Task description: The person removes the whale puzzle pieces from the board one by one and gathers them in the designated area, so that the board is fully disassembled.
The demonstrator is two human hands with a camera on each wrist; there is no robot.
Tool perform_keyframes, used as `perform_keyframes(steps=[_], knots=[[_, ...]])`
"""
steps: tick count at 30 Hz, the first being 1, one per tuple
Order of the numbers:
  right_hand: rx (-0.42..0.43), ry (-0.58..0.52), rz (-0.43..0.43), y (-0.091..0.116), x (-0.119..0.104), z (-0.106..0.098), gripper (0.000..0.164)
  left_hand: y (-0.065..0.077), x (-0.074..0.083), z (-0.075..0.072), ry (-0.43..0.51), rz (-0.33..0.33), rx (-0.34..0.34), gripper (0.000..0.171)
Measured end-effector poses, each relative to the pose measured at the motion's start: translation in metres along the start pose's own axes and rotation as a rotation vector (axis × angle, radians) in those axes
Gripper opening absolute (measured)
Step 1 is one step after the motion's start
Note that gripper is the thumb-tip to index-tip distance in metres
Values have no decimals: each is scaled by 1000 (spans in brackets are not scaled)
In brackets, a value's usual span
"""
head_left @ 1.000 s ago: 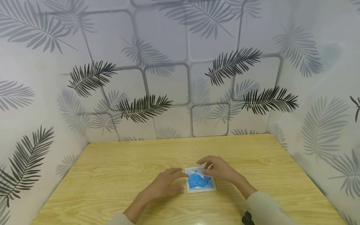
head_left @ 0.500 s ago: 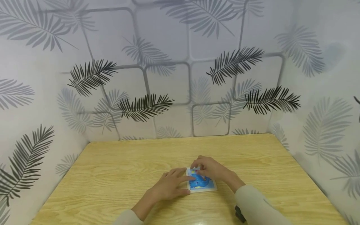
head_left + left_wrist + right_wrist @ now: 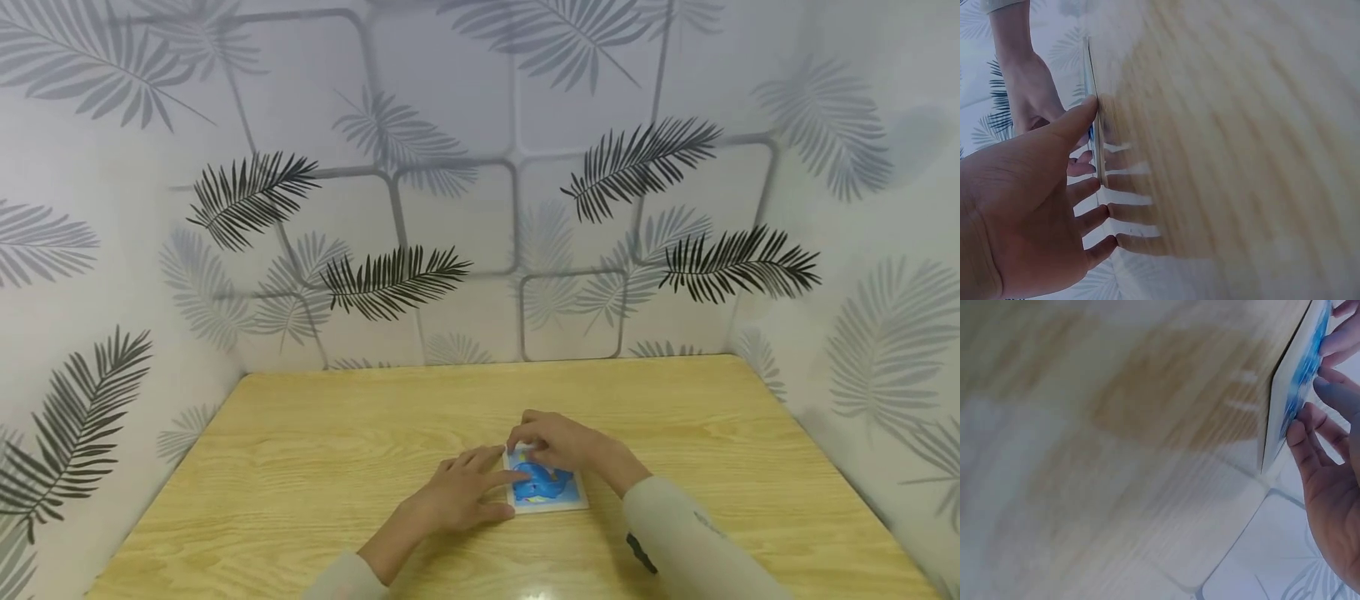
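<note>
A flat square picture board (image 3: pixel 551 492) lies on the wooden table, a blue whale on its face inside a white border. My left hand (image 3: pixel 461 496) rests at its left side, fingers spread; the index finger reaches over the whale and the thumb touches the near left corner. In the left wrist view the thumb and fingertips of that left hand (image 3: pixel 1035 181) line up along the board's thin edge. My right hand (image 3: pixel 558 442) arches over the far part with bent fingers. The right wrist view shows the board (image 3: pixel 1291 381) edge-on, fingertips of the right hand (image 3: pixel 1332 500) at its rim; I cannot tell whether they pinch it.
The wooden table (image 3: pixel 360 433) stretches around the board. Behind and on both sides stand walls (image 3: pixel 450 217) with a feather-leaf pattern. A dark strap-like piece (image 3: pixel 641 552) shows below the right sleeve (image 3: pixel 690 533).
My left hand has moved right onto the board's left edge, its index finger now over the whale. My right hand has shifted left across the far part. The view has tilted slightly.
</note>
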State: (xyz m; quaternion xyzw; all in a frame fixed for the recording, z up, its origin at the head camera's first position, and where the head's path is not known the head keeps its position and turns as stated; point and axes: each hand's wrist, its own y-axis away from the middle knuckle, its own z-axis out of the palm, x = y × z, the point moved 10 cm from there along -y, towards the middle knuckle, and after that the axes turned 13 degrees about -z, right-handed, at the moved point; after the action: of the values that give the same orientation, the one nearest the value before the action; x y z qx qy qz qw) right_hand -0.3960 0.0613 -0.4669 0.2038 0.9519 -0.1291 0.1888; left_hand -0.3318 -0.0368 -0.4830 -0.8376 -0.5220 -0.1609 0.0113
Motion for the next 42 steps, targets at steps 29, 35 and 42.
perform_keyframes(steps=[29, 35, 42], knots=[[89, -117, 14, -7, 1, 5, 40, -3, -5, 3, 9, 5, -12, 56], [144, -279, 58, 2, 5, 0, 37, 1, -3, -2, 33, 14, -19, 56], [163, -213, 140, 7, 9, 1, 24, 2, -4, 0, 34, 7, -26, 55]])
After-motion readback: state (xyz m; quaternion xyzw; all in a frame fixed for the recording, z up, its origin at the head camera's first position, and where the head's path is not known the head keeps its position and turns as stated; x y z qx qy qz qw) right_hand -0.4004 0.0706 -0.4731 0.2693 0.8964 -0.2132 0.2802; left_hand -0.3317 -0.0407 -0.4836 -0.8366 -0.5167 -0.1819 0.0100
